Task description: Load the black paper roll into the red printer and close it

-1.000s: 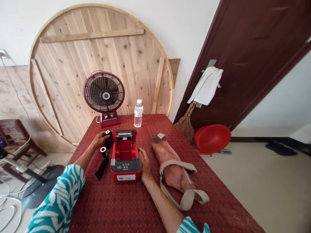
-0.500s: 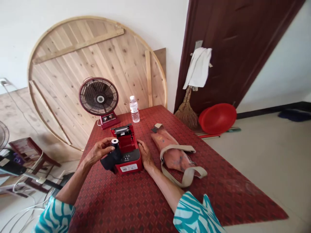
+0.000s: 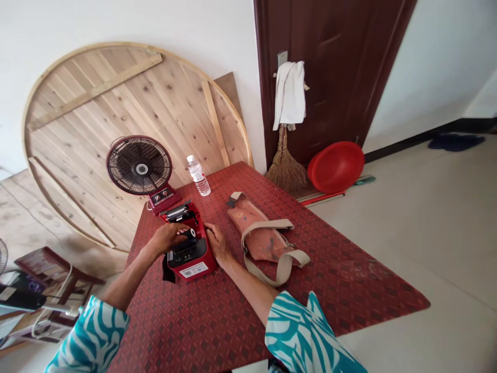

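Blk roll (image 3: pixel 188 234) now in/over open bay (image 3: pixel 199 227) of red printer (image 3: pixel 199 268), vs. beside it 1 sec ago; so roll meets bay, seating unclear. Our L hand (image 3: pixel 171 237) grips roll; R hand (image 3: pixel 218 244) lies extended against printer's R side, on tbl (image 3: pixel 229 316).

The red and black printer (image 3: pixel 196 252) looks like smooth, hard plastic, the bottle (image 3: pixel 199 177) is clear, shiny plastic, the big round board (image 3: pixel 116 114) is knotty wood, the towel (image 3: pixel 290 96) is cloth, and the broom (image 3: pixel 286 167) looks rough and strawy.
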The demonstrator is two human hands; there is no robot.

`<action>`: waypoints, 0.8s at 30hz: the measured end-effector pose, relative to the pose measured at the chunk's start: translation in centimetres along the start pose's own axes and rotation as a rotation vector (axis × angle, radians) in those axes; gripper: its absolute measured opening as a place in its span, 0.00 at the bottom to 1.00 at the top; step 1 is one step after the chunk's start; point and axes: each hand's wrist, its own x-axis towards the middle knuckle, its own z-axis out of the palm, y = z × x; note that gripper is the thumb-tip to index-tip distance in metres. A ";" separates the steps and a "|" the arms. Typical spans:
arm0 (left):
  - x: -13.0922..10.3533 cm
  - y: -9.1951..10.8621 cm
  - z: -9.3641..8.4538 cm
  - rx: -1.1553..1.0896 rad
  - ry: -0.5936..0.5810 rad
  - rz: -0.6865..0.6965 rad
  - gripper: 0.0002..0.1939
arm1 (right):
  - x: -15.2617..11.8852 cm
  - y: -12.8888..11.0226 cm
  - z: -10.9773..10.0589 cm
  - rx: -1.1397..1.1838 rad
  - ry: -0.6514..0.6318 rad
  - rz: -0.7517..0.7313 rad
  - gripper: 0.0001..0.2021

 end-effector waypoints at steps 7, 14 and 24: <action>1.4 -0.3 2.0 0.131 -0.124 -0.019 0.12 | 0.1 -0.1 0.0 -0.013 -0.006 0.001 0.15; 2.0 -1.0 1.9 -0.043 -0.202 0.023 0.12 | -0.1 -0.2 -0.2 -0.010 -0.008 0.019 0.14; -7.6 -0.1 4.6 -0.275 0.325 0.090 0.14 | -0.3 -0.2 -0.7 -0.024 -0.043 0.065 0.15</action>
